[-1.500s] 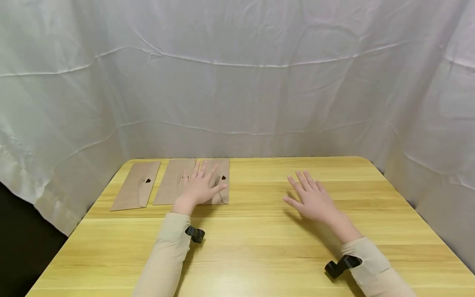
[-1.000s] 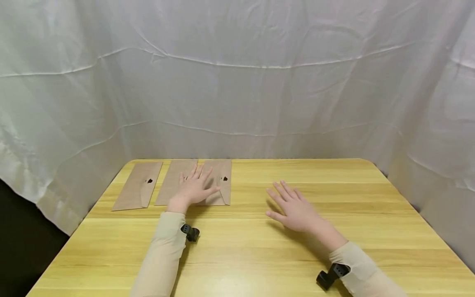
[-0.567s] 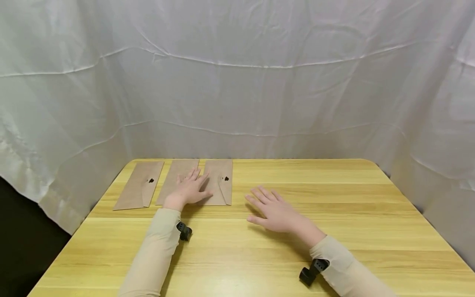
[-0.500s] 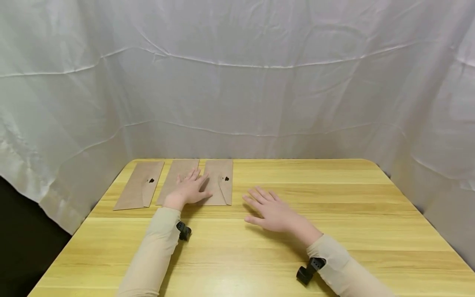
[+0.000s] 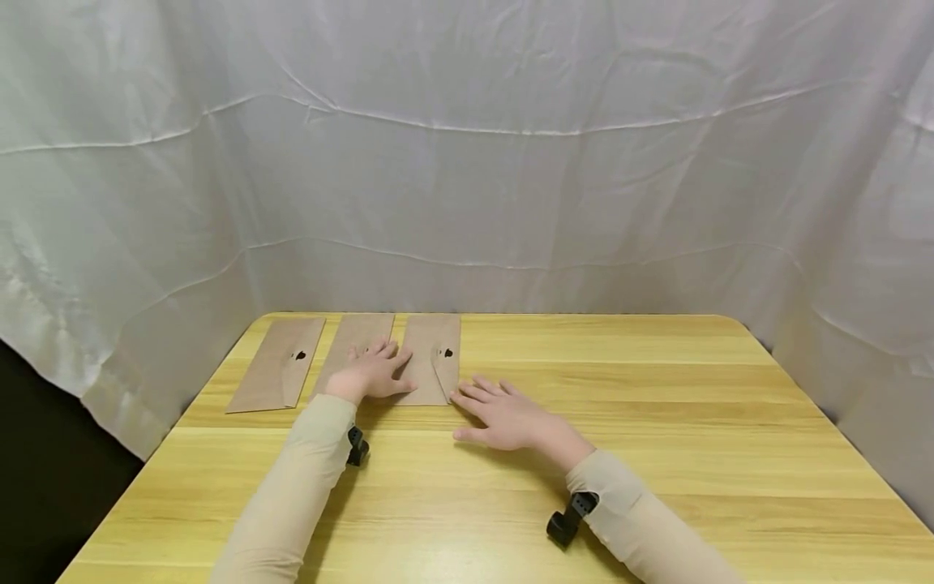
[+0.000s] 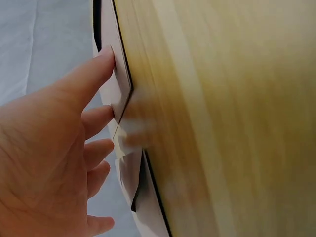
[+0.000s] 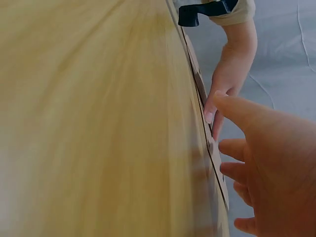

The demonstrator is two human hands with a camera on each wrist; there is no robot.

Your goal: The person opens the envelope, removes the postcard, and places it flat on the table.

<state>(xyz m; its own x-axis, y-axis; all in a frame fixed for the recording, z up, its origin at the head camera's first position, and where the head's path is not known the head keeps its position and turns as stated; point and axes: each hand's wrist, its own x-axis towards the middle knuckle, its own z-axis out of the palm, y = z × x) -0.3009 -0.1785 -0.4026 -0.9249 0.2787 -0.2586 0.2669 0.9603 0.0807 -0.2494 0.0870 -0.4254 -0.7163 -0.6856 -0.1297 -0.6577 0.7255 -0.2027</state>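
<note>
Head view, left grip (image 5: 370, 375), three envelopes (image 5: 423, 341)

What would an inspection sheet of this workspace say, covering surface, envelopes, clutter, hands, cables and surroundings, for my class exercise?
Surface: wood-grain table.
Job's things: left envelope, middle envelope and right envelope, side by side at the table's far left.
Clutter: nothing seen.
Left hand: fingers spread over the middle and right envelopes; contact unclear.
Right hand: fingertips at the right envelope's near right corner; contact unclear.
Cables: nothing seen.
Surroundings: pale curtain behind and beside the table; dark area at left.
</note>
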